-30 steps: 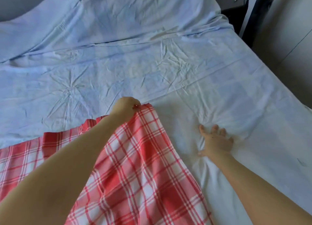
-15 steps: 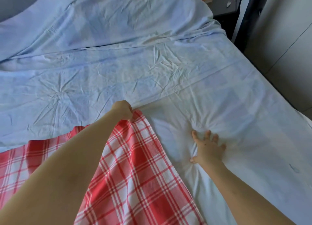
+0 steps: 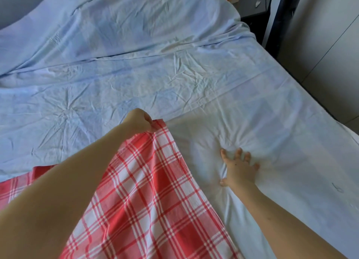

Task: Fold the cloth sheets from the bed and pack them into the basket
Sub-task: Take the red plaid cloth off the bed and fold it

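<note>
- Now the left hand (image 3: 138,120) is closed into a fist, its fingers (image 3: 150,125) pinching the far corner of the red-and-white checked cloth (image 3: 147,190).
- From that pinched corner the checked cloth runs back toward the person, passing under the left forearm and spreading wide across the near part of the bed (image 3: 291,122).
- A second strip of the same cloth shows to the left of the forearm, lying flat on the bed at the near left edge of the view.
- Meanwhile the right hand (image 3: 240,171) rests palm down on the pale blue sheet (image 3: 136,79), fingers (image 3: 238,151) spread apart and holding nothing; the fabric puckers in small creases around it.
- The right hand sits well to the right of the checked cloth's edge, with bare sheet between them.
- The pale blue sheet covers the whole bed, wrinkled, with a raised fold across the far half.
- To the right of the bed stand a dark post (image 3: 283,15) and a grey wall (image 3: 330,35).
</note>
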Motion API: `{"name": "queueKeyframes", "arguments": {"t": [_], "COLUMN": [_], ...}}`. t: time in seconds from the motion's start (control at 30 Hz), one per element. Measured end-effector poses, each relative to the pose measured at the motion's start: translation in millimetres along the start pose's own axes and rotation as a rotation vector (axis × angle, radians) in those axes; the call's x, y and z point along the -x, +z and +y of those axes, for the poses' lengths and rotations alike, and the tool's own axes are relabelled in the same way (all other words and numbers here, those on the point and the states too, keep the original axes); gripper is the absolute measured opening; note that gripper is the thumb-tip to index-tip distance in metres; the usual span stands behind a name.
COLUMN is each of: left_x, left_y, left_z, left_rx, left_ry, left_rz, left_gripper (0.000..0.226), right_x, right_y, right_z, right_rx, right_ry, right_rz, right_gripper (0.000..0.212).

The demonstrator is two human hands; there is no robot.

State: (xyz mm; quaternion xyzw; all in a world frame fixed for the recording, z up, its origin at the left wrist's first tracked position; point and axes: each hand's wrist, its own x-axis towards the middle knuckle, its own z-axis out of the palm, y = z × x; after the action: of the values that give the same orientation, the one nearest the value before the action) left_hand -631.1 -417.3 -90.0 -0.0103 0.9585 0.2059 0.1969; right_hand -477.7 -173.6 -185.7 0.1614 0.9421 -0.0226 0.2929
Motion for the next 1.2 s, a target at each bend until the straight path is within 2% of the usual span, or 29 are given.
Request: {"name": "queueKeyframes", "arguments": {"t": [0.17, 0.27, 0.33, 0.4, 0.43, 0.5, 0.57, 0.6, 0.63, 0.67, 0.7, 0.77, 0.87, 0.93, 1.03, 1.13, 1.2], "left_x": [40.3, 78.6, 97.7, 128.6, 147.8, 178.4, 216.9, 229.9, 241.0, 252.3, 256.3, 269.1, 283.9, 294.8, 305.7, 305.2, 307.6], "left_y": [-62.7, -119.0, -143.2, -161.0, -171.7, -182.4, -190.3, -192.5, -193.0, -194.8, -191.2, -193.3, -193.1, -186.9, -175.4, -175.9, -177.7], "left_z": [50.5, 92.6, 113.0, 127.9, 137.6, 146.4, 157.7, 162.7, 166.7, 169.4, 170.5, 168.7, 160.9, 153.5, 131.4, 98.6, 75.2], "left_rx": [-0.186, -0.321, -0.314, -0.289, -0.268, -0.221, -0.22, -0.243, -0.278, -0.312, -0.338, -0.332, -0.192, -0.145, -0.208, -0.193, -0.209], "left_ry": [0.182, 0.283, 0.303, 0.348, 0.392, 0.47, 0.538, 0.563, 0.586, 0.601, 0.61, 0.585, 0.538, 0.508, 0.445, 0.341, 0.312], "left_rz": [0.132, 0.222, 0.226, 0.173, 0.141, 0.07, 0.025, 0.019, 0.015, 0.022, 0.029, 0.085, 0.141, 0.095, -0.014, -0.029, -0.057], "left_gripper": [0.018, 0.017, 0.014, 0.01, 0.01, 0.007, 0.007, 0.008, 0.01, 0.013, 0.016, 0.02, 0.02, 0.022, 0.027, 0.041, 0.041], "right_x": [12.5, 38.5, 58.0, 93.1, 118.0, 160.0, 198.0, 208.6, 216.0, 229.1, 233.7, 250.7, 267.9, 278.5, 289.4, 293.3, 296.3], "right_y": [-8.5, -30.0, -49.3, -85.7, -113.5, -166.3, -212.1, -228.6, -240.5, -254.0, -260.9, -274.1, -281.9, -282.0, -282.4, -283.5, -281.7], "right_z": [1.6, 9.5, 16.4, 19.7, 21.9, 18.0, 15.1, 11.3, 8.5, 5.4, 3.3, 3.3, 7.5, 9.2, 15.8, 28.3, 34.0], "right_rx": [-0.05, -0.162, -0.475, -0.942, -1.141, -1.361, -1.368, -1.37, -1.351, -1.332, -1.292, -1.231, -1.2, -1.193, -1.191, -1.171, -1.162], "right_ry": [-0.006, -0.039, -0.095, -0.17, -0.246, -0.454, -0.627, -0.68, -0.699, -0.722, -0.716, -0.707, -0.674, -0.654, -0.665, -0.675, -0.68], "right_rz": [0.014, 0.017, 0.069, 0.187, 0.229, 0.131, 0.058, 0.074, 0.104, 0.128, 0.179, 0.235, 0.327, 0.373, 0.357, 0.331, 0.345], "right_gripper": [0.092, 0.064, 0.044, 0.031, 0.029, 0.042, 0.066, 0.066, 0.048, 0.022, 0.017, 0.021, 0.026, 0.028, 0.031, 0.021, 0.023]}}
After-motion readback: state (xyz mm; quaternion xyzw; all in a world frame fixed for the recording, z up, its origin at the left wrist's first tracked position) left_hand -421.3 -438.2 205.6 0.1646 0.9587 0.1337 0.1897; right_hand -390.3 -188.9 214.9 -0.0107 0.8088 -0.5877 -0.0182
